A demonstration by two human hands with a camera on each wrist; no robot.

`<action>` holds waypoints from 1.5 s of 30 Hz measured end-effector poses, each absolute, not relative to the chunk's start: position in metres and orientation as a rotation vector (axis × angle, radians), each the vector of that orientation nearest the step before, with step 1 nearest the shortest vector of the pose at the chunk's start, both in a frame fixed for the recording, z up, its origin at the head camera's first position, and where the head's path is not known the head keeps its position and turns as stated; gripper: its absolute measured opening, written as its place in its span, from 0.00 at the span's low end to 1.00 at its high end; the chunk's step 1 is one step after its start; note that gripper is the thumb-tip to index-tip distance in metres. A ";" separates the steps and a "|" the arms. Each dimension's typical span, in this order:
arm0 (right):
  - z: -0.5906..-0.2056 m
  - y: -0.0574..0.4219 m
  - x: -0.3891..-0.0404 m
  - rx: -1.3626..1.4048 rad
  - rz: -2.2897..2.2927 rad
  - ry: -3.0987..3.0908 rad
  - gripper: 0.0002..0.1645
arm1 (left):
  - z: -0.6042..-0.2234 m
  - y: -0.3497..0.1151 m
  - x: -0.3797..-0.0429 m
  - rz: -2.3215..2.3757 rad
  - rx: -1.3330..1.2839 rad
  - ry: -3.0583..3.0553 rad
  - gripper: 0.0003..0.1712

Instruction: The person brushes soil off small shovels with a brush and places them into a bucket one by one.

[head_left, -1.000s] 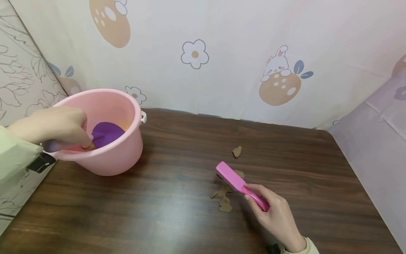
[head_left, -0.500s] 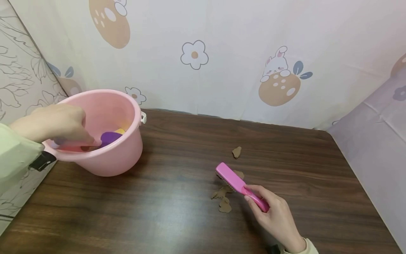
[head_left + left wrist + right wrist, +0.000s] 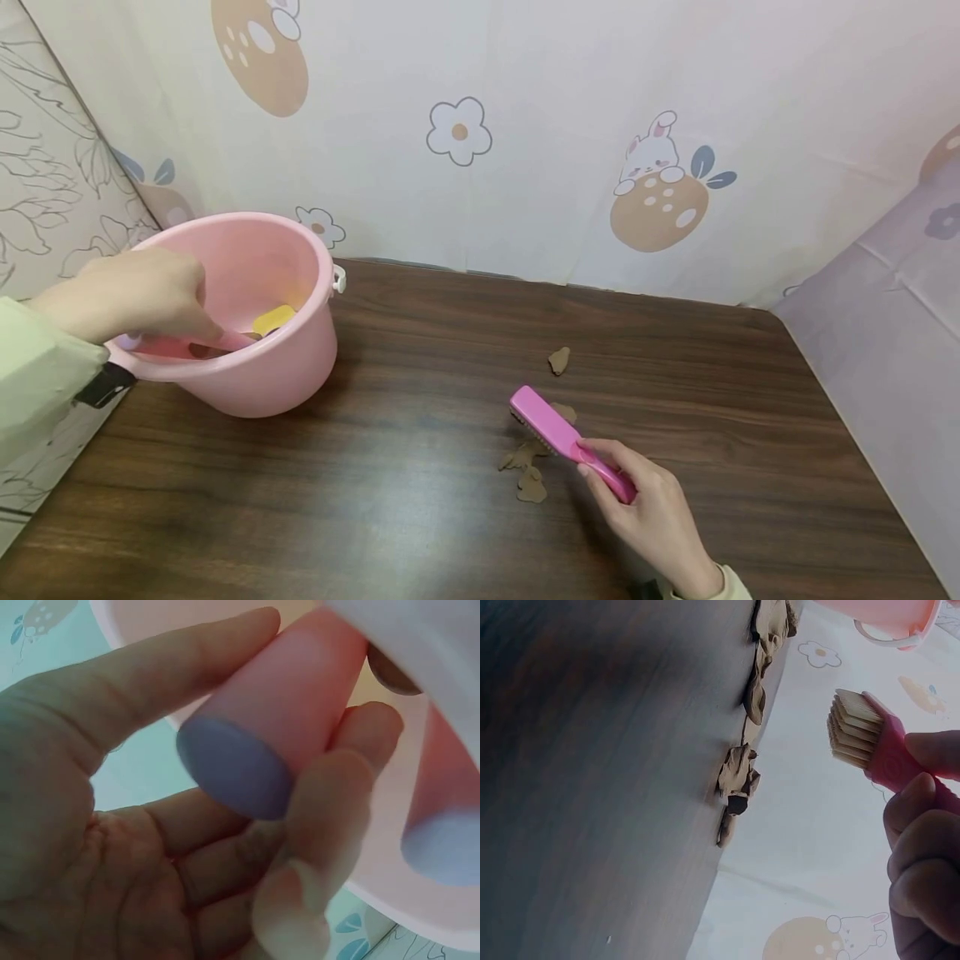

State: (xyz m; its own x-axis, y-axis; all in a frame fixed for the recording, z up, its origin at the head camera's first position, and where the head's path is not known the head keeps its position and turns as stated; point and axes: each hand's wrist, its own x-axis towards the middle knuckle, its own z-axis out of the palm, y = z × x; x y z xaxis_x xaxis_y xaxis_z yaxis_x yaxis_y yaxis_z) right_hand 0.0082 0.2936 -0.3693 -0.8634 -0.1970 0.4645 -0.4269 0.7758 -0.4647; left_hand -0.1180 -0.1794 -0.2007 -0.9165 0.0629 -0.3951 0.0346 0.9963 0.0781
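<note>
My left hand [image 3: 142,292] reaches over the rim into a pink bucket [image 3: 277,379]. In the left wrist view its fingers and thumb grip a tapered pink shovel handle [image 3: 281,709] with a lavender end. The shovel's purple blade is almost wholly hidden behind the near bucket wall. My right hand [image 3: 660,504] holds a pink brush [image 3: 551,421] by its handle, thumb along the side. Pale bristles [image 3: 855,727] point down in the head view, above several brown, leaf-like flat pieces [image 3: 532,485]. A separate brown piece [image 3: 559,360] lies farther back.
Inside the bucket lies a yellow object [image 3: 274,319]. A second pink handle with a lavender end [image 3: 442,832] leans there, by a brown rounded thing [image 3: 394,671]. The dark wooden table [image 3: 390,500] meets printed cloth [image 3: 540,208] at the back and right.
The purple blade has sunk deeper into the bucket behind its near wall, uncovering the yellow object. My right hand and the brush stay about where they were.
</note>
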 end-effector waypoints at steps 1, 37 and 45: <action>-0.370 0.294 0.008 0.473 0.807 -2.578 0.24 | -0.201 -0.180 -0.117 0.098 0.075 2.739 0.36; -0.372 0.292 0.009 0.157 0.944 -2.724 0.14 | -0.307 -0.058 -0.037 1.161 0.697 3.225 0.10; -0.371 0.297 0.009 -0.204 1.074 -2.824 0.11 | -0.335 -0.047 -0.033 1.161 0.596 3.134 0.11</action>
